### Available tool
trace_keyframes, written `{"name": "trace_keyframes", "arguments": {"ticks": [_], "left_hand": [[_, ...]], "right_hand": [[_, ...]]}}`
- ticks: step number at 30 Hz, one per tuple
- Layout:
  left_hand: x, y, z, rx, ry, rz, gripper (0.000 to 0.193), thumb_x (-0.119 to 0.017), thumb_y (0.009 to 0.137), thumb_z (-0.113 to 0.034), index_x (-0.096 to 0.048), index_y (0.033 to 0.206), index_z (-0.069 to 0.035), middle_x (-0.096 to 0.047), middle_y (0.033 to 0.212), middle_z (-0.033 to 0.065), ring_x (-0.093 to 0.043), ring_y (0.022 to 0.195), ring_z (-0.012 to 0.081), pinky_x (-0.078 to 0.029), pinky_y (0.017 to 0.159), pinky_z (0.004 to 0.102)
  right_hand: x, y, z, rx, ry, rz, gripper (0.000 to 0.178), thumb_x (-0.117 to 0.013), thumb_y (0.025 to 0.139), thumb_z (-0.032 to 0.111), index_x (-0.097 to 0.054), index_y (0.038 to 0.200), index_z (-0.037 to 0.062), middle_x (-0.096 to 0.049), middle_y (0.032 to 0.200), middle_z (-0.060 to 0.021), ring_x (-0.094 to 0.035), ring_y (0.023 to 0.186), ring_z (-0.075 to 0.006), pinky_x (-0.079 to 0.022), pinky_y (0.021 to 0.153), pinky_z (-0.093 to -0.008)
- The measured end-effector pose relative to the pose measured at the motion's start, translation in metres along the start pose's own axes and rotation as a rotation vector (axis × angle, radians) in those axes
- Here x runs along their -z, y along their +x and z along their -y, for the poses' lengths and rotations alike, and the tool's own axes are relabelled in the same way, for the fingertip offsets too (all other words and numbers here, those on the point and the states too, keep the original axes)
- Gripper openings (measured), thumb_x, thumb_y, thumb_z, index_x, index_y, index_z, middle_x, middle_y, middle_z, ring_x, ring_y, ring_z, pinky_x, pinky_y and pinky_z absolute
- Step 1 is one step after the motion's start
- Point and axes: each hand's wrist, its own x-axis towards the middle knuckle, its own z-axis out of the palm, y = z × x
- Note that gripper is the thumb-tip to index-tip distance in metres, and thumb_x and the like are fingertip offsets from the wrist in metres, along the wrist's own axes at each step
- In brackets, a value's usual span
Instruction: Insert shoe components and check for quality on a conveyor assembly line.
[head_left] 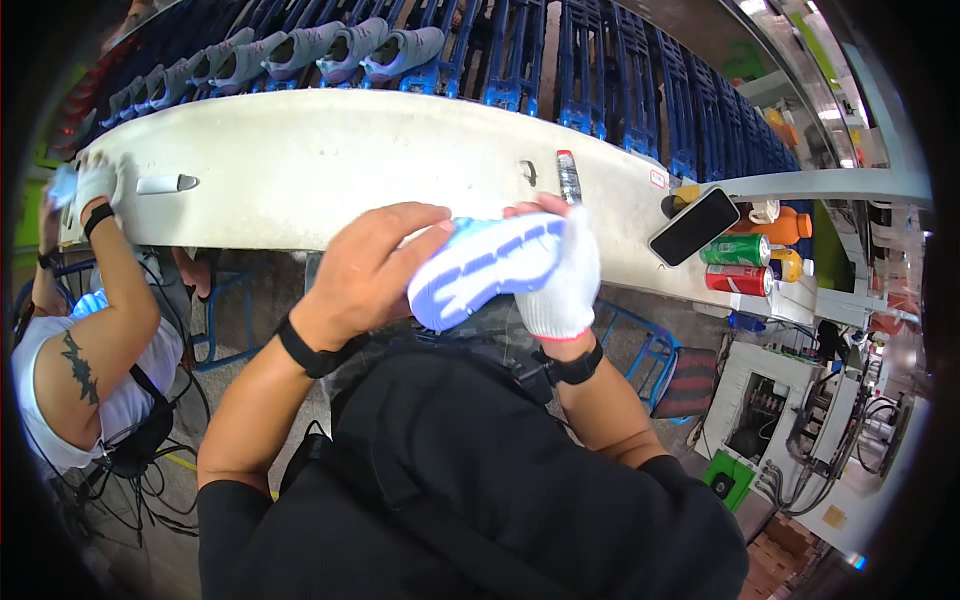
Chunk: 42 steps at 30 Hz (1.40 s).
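Observation:
A sneaker (480,272) is held just off the front edge of the white bench, its white and lavender sole turned up toward me. Bare and curled, my left hand (375,262) grips one end of it; some fingertips are hidden behind the light blue upper. My right hand (565,270), in a white knit glove with a wristband below, wraps the other end. Part of its fingers is behind the shoe. On the bench beyond lie a dark tool with a red end (568,176) and a small dark curved piece (529,172).
Several grey sneakers (350,50) line the blue rack behind the bench (350,130). To the right are a phone (694,226), a green can (735,249), a red can (738,279) and an orange bottle (790,225). At left, a co-worker's gloved hand (97,180) is near a light-coloured tool (166,184).

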Motion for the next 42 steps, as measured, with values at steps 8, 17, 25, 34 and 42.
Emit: {"name": "trace_keyframes", "arguments": {"ticks": [8,17,25,34,42], "left_hand": [[0.004,0.043,0.011,0.148,-0.213,0.099,0.072,-0.096,0.076,-0.026,-0.067,0.138,-0.003,-0.075,0.126,0.0193,-0.072,0.113,0.0399,-0.059,0.096,0.0462],[0.004,0.060,0.027,0.476,-0.291,0.256,0.072,-0.099,0.077,-0.028,-0.061,0.131,-0.001,-0.077,0.106,0.0284,-0.074,0.105,0.0497,-0.058,0.088,0.0508],[0.003,0.085,0.039,0.433,-0.143,0.337,0.066,-0.098,0.078,-0.037,-0.064,0.117,0.004,-0.076,0.098,0.0310,-0.075,0.096,0.0505,-0.059,0.083,0.0529],[-0.022,0.116,0.002,0.287,0.049,0.349,0.071,-0.096,0.076,-0.042,-0.066,0.121,0.005,-0.077,0.088,0.0247,-0.076,0.086,0.0454,-0.061,0.079,0.0522],[-0.030,0.110,-0.016,0.178,0.144,0.364,0.072,-0.094,0.080,-0.037,-0.060,0.134,-0.003,-0.077,0.090,0.0178,-0.077,0.085,0.0410,-0.061,0.075,0.0501]], "right_hand": [[-0.012,0.040,0.012,0.496,-0.728,0.607,0.094,-0.095,0.081,0.023,-0.050,0.162,0.0056,-0.060,0.160,-0.0183,-0.062,0.142,-0.0292,-0.050,0.117,-0.0401],[-0.032,0.073,-0.038,0.437,-0.296,0.302,0.022,-0.051,0.117,0.017,-0.057,0.129,0.0011,-0.068,0.118,-0.0106,-0.066,0.113,-0.0192,-0.052,0.105,-0.0379],[-0.032,0.078,-0.017,0.369,-0.493,0.321,0.022,-0.049,0.119,0.024,-0.055,0.130,0.0062,-0.057,0.116,-0.0046,-0.055,0.103,-0.0132,-0.048,0.096,-0.0316],[-0.004,0.076,-0.009,0.142,-0.200,0.250,0.049,-0.038,0.122,0.043,-0.055,0.145,0.0038,-0.057,0.136,-0.0091,-0.056,0.127,-0.0205,-0.044,0.115,-0.0372],[0.011,0.066,0.008,0.207,-0.425,0.387,0.061,-0.045,0.119,0.036,-0.044,0.165,-0.0030,-0.056,0.162,-0.0219,-0.053,0.149,-0.0302,-0.038,0.128,-0.0439]]}}
